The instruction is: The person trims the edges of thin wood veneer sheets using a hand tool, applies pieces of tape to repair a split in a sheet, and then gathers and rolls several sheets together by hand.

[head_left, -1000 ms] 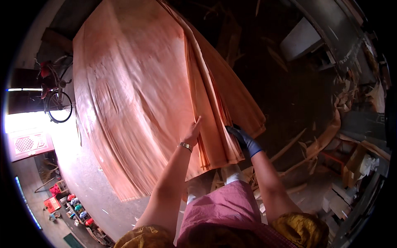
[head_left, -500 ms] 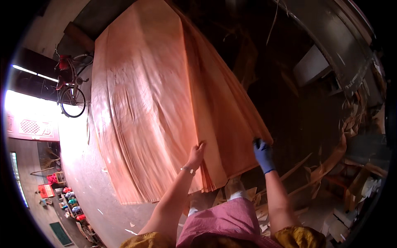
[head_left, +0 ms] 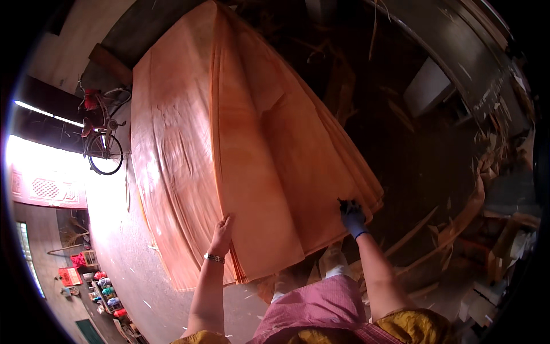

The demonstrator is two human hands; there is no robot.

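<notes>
A large pile of thin orange-brown wood veneer sheets (head_left: 177, 126) stretches away in front of me. My left hand (head_left: 222, 234), bare with a bracelet at the wrist, is closed on the near edge of a raised veneer sheet (head_left: 258, 229). That sheet bends over to the right in a broad fold. On its right part, close to the near right corner, rests my right hand (head_left: 353, 219) in a blue glove with dark fingertips. Its fingers look spread on the surface, with nothing visible gripped. Several layered edges show at the pile's right side.
Veneer scraps (head_left: 447, 241) litter the dark floor at the right. A pale box-like block (head_left: 428, 87) stands at the far right. At the left are a bicycle (head_left: 104, 146), a bright doorway and a low rack (head_left: 109, 292) with colourful items.
My left hand has moved left with the sheet's edge, and the fold has widened. My right hand has shifted slightly left and nearer, from the corner edge onto the sheet.
</notes>
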